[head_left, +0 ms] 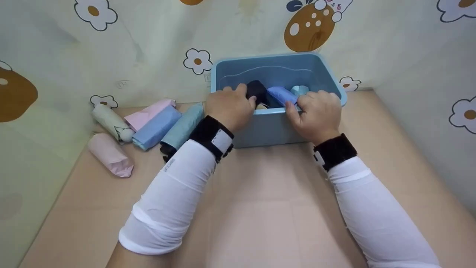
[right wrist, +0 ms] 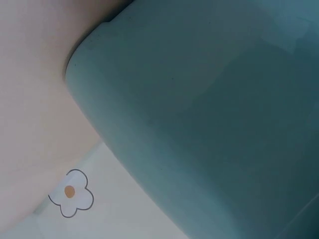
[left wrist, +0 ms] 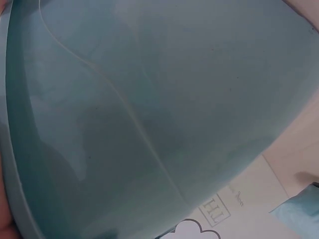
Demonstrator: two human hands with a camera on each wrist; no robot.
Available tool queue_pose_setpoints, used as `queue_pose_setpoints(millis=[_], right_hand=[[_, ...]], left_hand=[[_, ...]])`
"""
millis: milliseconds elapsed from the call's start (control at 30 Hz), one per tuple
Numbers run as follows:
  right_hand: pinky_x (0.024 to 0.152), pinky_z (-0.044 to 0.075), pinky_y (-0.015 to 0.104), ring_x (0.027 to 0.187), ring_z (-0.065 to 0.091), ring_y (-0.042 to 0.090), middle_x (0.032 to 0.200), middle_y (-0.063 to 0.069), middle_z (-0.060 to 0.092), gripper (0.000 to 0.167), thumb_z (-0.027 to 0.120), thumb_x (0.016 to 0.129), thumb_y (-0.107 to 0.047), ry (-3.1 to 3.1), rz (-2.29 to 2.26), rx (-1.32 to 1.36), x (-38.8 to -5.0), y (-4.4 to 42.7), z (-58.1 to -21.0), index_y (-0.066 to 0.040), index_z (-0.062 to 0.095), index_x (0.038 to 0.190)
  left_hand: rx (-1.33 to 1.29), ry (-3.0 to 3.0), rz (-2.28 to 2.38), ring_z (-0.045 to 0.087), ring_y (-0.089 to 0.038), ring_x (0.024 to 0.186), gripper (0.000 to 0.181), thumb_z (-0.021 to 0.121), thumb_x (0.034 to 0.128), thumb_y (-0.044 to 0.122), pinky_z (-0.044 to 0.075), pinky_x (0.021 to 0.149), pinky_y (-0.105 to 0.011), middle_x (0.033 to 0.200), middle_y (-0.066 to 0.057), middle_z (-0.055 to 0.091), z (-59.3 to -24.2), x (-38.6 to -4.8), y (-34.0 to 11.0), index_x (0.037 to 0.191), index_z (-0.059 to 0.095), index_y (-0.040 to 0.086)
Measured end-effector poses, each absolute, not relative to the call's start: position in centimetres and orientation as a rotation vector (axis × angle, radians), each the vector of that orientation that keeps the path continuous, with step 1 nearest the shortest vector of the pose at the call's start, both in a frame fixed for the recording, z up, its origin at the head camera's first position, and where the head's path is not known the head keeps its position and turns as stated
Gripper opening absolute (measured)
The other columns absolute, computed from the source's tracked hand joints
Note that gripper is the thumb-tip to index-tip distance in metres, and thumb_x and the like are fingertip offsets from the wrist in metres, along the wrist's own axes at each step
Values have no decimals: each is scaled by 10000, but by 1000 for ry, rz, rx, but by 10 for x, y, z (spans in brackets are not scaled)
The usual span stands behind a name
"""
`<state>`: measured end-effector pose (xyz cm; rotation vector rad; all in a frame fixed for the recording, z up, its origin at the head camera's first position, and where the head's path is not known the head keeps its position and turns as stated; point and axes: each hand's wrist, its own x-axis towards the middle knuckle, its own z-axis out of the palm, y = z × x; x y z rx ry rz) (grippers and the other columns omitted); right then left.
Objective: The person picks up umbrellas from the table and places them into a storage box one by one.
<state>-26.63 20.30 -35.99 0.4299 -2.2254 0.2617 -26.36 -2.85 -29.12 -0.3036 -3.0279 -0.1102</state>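
Observation:
A blue plastic bin [head_left: 267,128] stands at the back of the table. My left hand [head_left: 230,106] grips its front rim near the left corner, and my right hand [head_left: 319,113] holds the same rim near the right corner. Inside lie a black bundle [head_left: 256,90], a blue bundle [head_left: 281,95] and a light teal one [head_left: 299,90], partly hidden by the rim and hands. The bin's wall [left wrist: 174,89] fills most of the left wrist view, with a sliver of fingers [left wrist: 5,219] at the edge. In the right wrist view, the bin's wall [right wrist: 199,124] covers the hand's work.
Left of the bin lie several folded umbrellas or similar bundles: teal with a black end [head_left: 184,126], blue [head_left: 156,127], pink [head_left: 148,113], pale green [head_left: 111,121] and pale pink [head_left: 111,154]. A flower-printed curtain [head_left: 156,74] hangs behind the table.

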Motion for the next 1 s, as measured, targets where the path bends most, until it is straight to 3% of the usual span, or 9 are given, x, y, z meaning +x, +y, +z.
queue_pose_setpoints(millis=[400, 767, 900, 1000], right_hand=[[583, 236, 405, 537, 431, 344, 542, 110, 428, 586, 502, 995, -470, -2217, 286, 418, -267, 204, -354, -63, 470, 574], [585, 217, 393, 524, 401, 332, 533, 103, 397, 576, 528, 989, -436, -2221, 295, 417, -268, 205, -354, -62, 453, 559], [576, 216, 392, 516, 398, 328, 529, 98, 397, 581, 509, 996, -441, -2227, 281, 422, -270, 204, -357, -66, 449, 556], [569, 210, 388, 507, 396, 328, 523, 97, 399, 582, 506, 995, -441, -2223, 268, 428, -272, 203, -360, -69, 442, 553]], left_hand=[[-304, -2944, -78, 723, -364, 991, 585, 334, 1094, 553, 584, 815, -532, 1139, -158, 744, -291, -262, -28, 1346, 633, 118], [-391, -2831, -121, 711, -343, 980, 510, 381, 1095, 487, 590, 796, -521, 1089, -129, 743, -296, -264, -31, 1176, 719, 114], [-417, -2750, -256, 656, -336, 988, 486, 418, 1072, 493, 529, 858, -506, 1095, -122, 707, -308, -266, -40, 1135, 734, 129], [-436, -2704, -422, 605, -324, 1106, 476, 449, 1052, 511, 449, 948, -504, 1203, -112, 665, -318, -268, -49, 1196, 733, 157]])
